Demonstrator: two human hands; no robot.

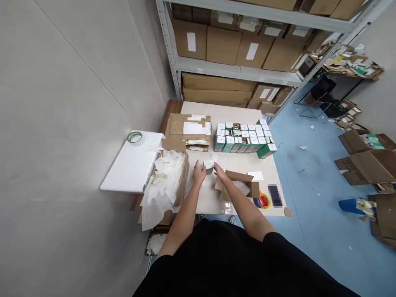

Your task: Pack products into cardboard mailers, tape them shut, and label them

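Over the middle of the pale table (235, 113), my left hand (198, 172) and my right hand (219, 170) both grip a small white and green box (209, 165) between them. Just right of my right forearm sits an open brown carton (238, 185) with white paper inside. Several matching green and white boxes (244, 138) stand packed in rows farther back on the table.
A carton stuffed with white wrapping (168, 177) stands at the table's left. A taped flat carton (189, 128) lies behind it. A tape roll (134, 137) rests on a white board (130, 169). A tape dispenser (262, 201) sits near the front edge. Shelves hold cartons (222, 43); flattened boxes litter the blue floor (365, 161).
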